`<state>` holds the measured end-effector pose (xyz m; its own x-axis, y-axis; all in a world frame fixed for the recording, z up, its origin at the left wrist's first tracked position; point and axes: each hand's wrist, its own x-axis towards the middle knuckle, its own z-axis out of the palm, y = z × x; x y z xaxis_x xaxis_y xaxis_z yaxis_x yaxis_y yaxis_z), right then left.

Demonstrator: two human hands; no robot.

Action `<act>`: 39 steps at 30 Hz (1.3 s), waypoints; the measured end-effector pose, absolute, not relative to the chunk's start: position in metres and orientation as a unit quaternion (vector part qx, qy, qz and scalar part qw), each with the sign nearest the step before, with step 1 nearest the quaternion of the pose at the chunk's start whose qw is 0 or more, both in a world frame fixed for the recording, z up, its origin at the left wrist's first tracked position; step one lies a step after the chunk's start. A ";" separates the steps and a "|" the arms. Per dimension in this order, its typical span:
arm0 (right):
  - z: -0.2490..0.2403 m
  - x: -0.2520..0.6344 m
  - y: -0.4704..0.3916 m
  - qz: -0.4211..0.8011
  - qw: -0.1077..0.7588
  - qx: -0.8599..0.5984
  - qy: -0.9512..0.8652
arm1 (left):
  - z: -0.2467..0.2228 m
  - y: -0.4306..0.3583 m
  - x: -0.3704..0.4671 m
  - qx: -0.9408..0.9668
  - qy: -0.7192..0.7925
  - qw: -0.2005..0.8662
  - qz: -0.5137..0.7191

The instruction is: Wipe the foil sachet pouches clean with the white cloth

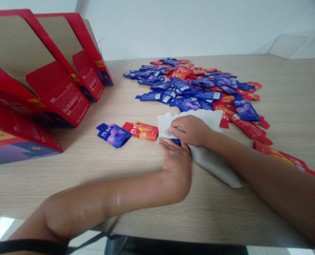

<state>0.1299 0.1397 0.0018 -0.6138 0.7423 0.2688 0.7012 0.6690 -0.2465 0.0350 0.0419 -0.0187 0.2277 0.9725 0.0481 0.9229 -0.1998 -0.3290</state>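
My right hand point(190, 130) is closed on a white cloth point(207, 118), its fingers curled into the fabric. The cloth spreads over the table, with one end trailing under my right forearm. Just below it, my left hand point(175, 154) holds a small blue pouch point(176, 141) against the tabletop. Only a strip of that pouch shows between the left fingers and thumb; the cloth and hands hide the rest. Left of the hands lie a red-orange pouch point(144, 131) and a blue pouch with a spout-shaped end point(113, 135), their ends overlapping.
A large heap of blue and red pouches point(184, 85) spreads behind the cloth. More red pouches point(249, 129) lie to the right, one point(285, 157) beside my right forearm. Several open red cartons point(59, 94) stand at the left. A white wall point(200, 28) backs the wooden table point(115, 163).
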 end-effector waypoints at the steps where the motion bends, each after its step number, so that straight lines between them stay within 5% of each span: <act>1: 0.000 0.130 0.141 0.063 0.155 -0.400 -0.901 | -0.018 0.042 0.035 -0.770 -0.615 0.146 0.084; 27: -0.004 0.140 0.159 0.003 0.078 -0.527 -0.846 | -0.014 0.042 0.036 -0.768 -0.625 0.118 0.074; 39: 0.009 0.134 0.146 0.033 0.203 -0.461 -0.863 | -0.015 0.041 0.035 -0.770 -0.625 0.117 0.050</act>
<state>0.1335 0.1455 0.0087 -0.4929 0.8087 0.3210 0.7821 0.5735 -0.2440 0.0347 0.0411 -0.0146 0.2141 0.9744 0.0688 0.9508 -0.1917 -0.2434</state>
